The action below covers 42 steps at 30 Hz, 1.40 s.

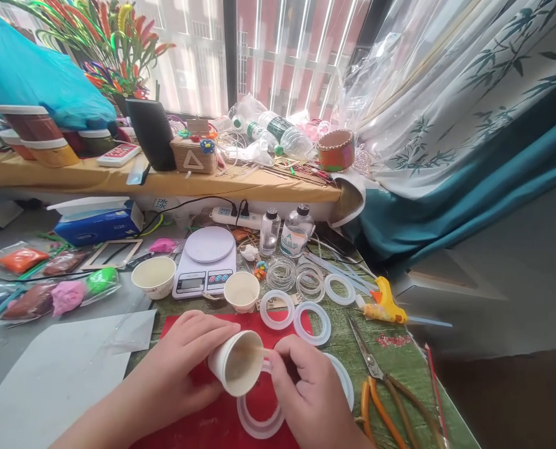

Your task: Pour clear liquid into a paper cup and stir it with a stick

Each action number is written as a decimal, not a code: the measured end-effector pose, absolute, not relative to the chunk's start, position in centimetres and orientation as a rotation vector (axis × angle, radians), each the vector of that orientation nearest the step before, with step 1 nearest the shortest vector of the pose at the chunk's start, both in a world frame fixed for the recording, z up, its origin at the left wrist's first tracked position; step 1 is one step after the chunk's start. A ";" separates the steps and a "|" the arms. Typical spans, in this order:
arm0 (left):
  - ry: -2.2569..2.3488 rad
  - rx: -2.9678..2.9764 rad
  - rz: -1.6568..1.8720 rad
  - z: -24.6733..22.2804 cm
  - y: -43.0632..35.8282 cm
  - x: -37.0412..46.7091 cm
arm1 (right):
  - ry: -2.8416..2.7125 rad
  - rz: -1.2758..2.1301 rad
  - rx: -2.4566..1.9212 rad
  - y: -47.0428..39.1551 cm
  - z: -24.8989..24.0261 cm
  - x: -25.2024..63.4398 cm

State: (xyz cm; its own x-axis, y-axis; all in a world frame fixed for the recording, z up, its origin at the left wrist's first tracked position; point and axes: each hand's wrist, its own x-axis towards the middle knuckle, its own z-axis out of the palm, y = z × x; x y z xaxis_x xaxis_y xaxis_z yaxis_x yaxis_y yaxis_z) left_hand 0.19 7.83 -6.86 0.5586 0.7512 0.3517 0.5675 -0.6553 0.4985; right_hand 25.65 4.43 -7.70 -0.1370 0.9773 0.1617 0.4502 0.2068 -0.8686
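**The leaning paper cup (235,365) above the red mat (203,425) may spill**

My left grip (189,352) is wrapped around the cup, and its mouth leans toward me. My right grip (301,383) pinches a thin stick (265,353), whose far end goes into the cup. How much is inside, I cannot tell. If I tilt more, I think the content may run onto the mat, or onto the translucent ring (260,430) lying on it, partly behind the cup. Squeezing too strongly could bend the wall; pushing the stick hard could twist the cup. To the mat's right lie scissors (375,369), which my wrist might knock.
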 end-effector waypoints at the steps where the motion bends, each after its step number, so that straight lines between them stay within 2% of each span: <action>1: 1.075 2.463 0.782 -6.9 7.8 0.2 | -1.716 0.866 -1.348 4.5 -7.6 25.7; 13: 1.046 2.459 0.717 -6.6 8.0 0.3 | -1.691 0.990 -1.367 4.6 -6.4 26.2; 20: 1.072 2.498 0.796 -6.8 8.2 0.3 | -1.650 1.082 -1.403 4.5 -6.0 26.3; 32: 1.043 2.591 0.799 -6.7 8.6 0.1 | -1.756 1.020 -1.298 4.6 -6.3 26.0; 36: 1.041 2.558 0.803 -7.0 8.6 0.2 | -1.794 0.832 -1.332 4.9 -6.1 26.0; 42: 0.999 2.589 0.729 -7.0 8.6 0.1 | -1.731 0.985 -1.346 5.1 -6.3 26.4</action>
